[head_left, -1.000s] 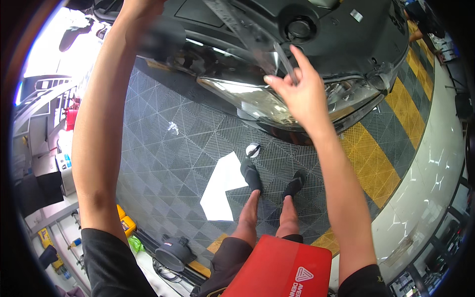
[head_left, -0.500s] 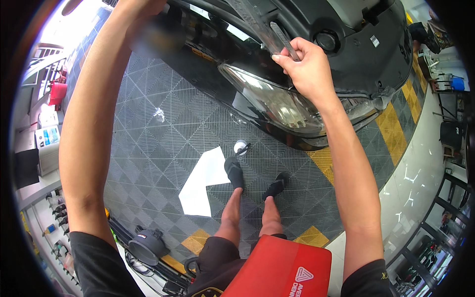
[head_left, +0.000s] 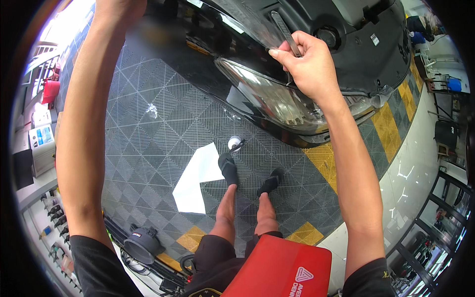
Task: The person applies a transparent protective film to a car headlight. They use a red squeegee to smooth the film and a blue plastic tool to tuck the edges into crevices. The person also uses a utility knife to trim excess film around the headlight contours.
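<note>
My right hand (head_left: 312,64) is closed above the headlight (head_left: 269,91) of a black car. A slim dark utility knife (head_left: 286,33) sticks up out of its fingers. Thumb and forefinger also pinch the edge of a clear film (head_left: 247,22), which stretches up and to the left over the bodywork. At the top left, my left hand (head_left: 121,6) is cut off by the picture's edge, and its fingers do not show. Beside it, part of the car's front is blurred.
Black engine-bay covers (head_left: 356,54) lie to the right of the headlight. On the grey tiled floor (head_left: 143,133) are a white sheet (head_left: 195,180), a small white round object (head_left: 235,143) and a crumpled clear scrap (head_left: 152,111). A red bag (head_left: 282,267) hangs at my front.
The floor and car have shifted slightly left and up in view. My left hand has moved a little left. My right hand keeps its pinch, with the knife tilted slightly more upright.
</note>
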